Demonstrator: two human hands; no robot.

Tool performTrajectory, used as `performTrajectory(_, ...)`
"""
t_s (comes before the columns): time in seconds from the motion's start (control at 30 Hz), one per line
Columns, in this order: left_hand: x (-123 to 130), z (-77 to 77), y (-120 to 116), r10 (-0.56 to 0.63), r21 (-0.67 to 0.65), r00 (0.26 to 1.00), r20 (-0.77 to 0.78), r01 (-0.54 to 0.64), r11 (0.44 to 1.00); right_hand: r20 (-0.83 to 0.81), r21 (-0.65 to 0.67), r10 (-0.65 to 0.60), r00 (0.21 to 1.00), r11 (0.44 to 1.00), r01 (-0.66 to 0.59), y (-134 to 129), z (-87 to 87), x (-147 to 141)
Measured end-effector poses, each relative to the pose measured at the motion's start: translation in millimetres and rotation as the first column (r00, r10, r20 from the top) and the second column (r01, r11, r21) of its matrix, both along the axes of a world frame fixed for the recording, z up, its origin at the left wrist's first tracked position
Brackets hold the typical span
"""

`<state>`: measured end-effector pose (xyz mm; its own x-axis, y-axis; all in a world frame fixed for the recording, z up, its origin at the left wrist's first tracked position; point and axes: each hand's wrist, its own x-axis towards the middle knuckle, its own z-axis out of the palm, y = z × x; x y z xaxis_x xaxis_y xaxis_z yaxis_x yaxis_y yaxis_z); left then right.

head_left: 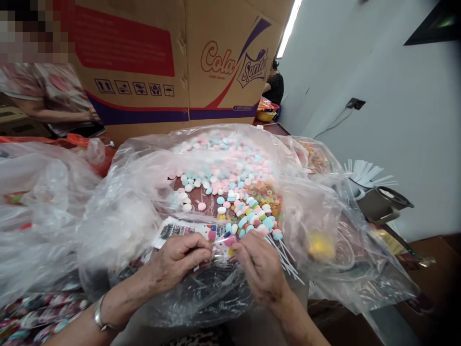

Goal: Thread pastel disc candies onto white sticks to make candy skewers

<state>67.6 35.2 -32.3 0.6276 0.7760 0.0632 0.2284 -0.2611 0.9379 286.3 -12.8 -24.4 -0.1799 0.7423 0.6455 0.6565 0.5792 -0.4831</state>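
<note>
Between my two hands is a small clear plastic wrapper (224, 246) printed with coloured balloon shapes. My left hand (185, 254) pinches its left side between thumb and fingers. On the other side, my right hand (258, 262) is closed on the wrapper's edge. Just beyond my right hand lies a bunch of candy skewers (255, 216), pastel candies threaded on white sticks that point toward me. A printed white packet (176, 228) lies behind my left hand. Farther off, loose pink, white and blue candies (223, 168) spread over a large clear plastic bag.
Small ring-shaped gummies (268, 194) lie beside the pastel candies. A tall cardboard box (144, 48) stands behind. At right are a dark jug (383, 204) and white sticks (365, 173). Wrapped candies (43, 312) are at lower left. Two people (46, 91) are in the background.
</note>
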Motion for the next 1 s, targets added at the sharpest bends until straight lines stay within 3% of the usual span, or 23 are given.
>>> performTrajectory(0.1, -2, -0.9, 0, -0.012, 0.001, 0.999, 0.039, 0.012, 1.0, 0.104, 0.03, -0.217, 0.971, 0.976, 0.215, -7, 1.8, 34)
performTrajectory(0.17, -2, 0.1, 0, -0.016, 0.009, 0.999, 0.041, 0.015, 1.0, 0.269, 0.004, -0.326, 0.906, 0.941, 0.337, -11, -1.8, 60)
performTrajectory(0.33, -1, -0.3, 0, -0.027, 0.023, 1.0, -0.009, 0.027, 0.999, 0.562, -0.173, -0.256, 0.786, 0.894, 0.414, -15, -17.6, 95)
performTrajectory(0.53, -1, -4.4, 3, -0.047, -0.023, 0.998, 0.037, 0.048, 0.999, 0.544, -0.203, -0.261, 0.798, 0.882, 0.426, -8, -24.6, 96)
performTrajectory(0.7, -7, -5.2, 5, 0.067, -0.139, 0.991, 0.114, -0.051, 0.989, 0.397, -0.169, -0.334, 0.855, 0.889, 0.426, -9, -32.7, 98)
performTrajectory(0.8, 0, -3.8, 9, 0.26, -0.357, 0.925, 0.277, -0.153, 0.922, 0.337, -0.151, -0.335, 0.88, 0.903, 0.401, -10, -36.3, 98)
performTrajectory(0.9, 21, 4.2, 19, 0.487, -0.549, 0.8, 0.351, -0.246, 0.799, 0.301, -0.109, -0.352, 0.886, 0.91, 0.399, -10, -37.8, 98)
performTrajectory(1.0, 50, 14.6, 33, 0.572, -0.649, 0.743, 0.349, -0.249, 0.719, 0.299, -0.09, -0.351, 0.887, 0.915, 0.392, -9, -37.5, 99)
